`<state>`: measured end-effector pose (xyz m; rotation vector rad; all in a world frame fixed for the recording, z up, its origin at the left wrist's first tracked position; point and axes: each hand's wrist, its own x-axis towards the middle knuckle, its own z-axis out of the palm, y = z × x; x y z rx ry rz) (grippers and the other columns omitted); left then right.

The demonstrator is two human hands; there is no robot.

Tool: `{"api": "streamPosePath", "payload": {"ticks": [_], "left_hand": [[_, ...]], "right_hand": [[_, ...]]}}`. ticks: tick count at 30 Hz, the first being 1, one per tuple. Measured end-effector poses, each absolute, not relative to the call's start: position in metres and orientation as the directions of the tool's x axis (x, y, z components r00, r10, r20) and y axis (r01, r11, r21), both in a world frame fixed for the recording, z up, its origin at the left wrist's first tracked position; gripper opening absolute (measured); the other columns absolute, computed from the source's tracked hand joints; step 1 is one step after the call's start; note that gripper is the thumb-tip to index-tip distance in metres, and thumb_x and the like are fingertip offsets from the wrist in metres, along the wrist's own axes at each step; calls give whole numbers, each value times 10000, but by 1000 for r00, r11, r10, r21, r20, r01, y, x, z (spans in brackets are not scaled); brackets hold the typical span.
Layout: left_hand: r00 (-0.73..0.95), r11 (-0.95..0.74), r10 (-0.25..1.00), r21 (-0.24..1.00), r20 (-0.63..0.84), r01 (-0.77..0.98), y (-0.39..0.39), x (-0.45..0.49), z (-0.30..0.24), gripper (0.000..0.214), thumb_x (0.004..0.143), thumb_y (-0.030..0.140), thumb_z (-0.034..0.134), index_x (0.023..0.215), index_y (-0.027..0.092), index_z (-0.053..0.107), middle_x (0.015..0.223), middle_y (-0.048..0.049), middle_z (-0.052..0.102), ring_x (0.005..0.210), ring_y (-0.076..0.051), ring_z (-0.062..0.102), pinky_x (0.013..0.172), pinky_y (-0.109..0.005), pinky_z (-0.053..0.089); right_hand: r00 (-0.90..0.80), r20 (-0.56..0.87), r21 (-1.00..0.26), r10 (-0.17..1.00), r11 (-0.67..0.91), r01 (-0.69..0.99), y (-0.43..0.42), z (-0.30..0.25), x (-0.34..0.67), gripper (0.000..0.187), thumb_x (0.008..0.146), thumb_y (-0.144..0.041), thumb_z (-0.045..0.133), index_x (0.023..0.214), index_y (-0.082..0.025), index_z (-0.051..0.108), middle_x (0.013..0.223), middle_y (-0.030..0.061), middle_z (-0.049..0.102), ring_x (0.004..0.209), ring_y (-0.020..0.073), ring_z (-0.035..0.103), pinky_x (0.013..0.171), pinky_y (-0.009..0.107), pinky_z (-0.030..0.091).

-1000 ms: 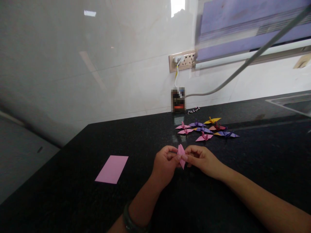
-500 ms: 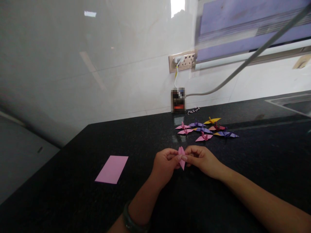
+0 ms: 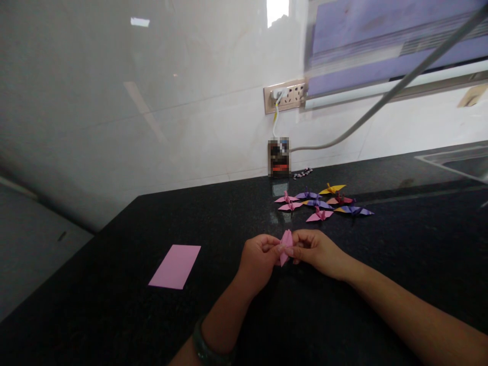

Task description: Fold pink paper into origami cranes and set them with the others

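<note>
Between my two hands is a small piece of folded pink paper, narrow and pointed at its lower end, with a split upper end. My left hand pinches its left side between thumb and fingers. From the right, my right hand pinches it too, and the two thumbs nearly meet across its middle. Fingertips behind the paper are partly hidden. Beyond my hands, several folded paper cranes lie in a group: pink, purple and yellow ones among them.
A flat pink paper sheet lies on the dark countertop to the left. At the wall stand a blurred-out box-like object and a beaded strand. A grey cable runs up right, below a wall socket.
The folded pink paper has tilted between my fingers: its lower point has swung left and its upper end slightly right. Both hands stay nearly in place, still pinching it.
</note>
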<state>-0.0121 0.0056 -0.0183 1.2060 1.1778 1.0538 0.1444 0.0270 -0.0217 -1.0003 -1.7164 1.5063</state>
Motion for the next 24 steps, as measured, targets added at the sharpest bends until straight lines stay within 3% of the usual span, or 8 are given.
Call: {"api": "streamPosePath", "payload": {"ticks": [14,24], "left_hand": [[120,133,983,990,-138,50,4,-9,-18,205,640,301,607,714,114,566,565,-18,583,490,-94,535,478,-205,432],[105,92,990,996,-92,4,4,-10,-18,183,667,298,580,691,119,556,584,-24,593,505,-96,540,500,-211,439]], "right_hand": [[-561,54,-963,826,191,189,25,-16,144,207,772,-344,479,694,-153,497,654,-6,502,608,105,496,535,211,423],[-520,-7,-983,854,88,160,27,-21,143,271,703,-415,546,696,-146,513,628,-4,519,540,92,494,508,209,412]]}}
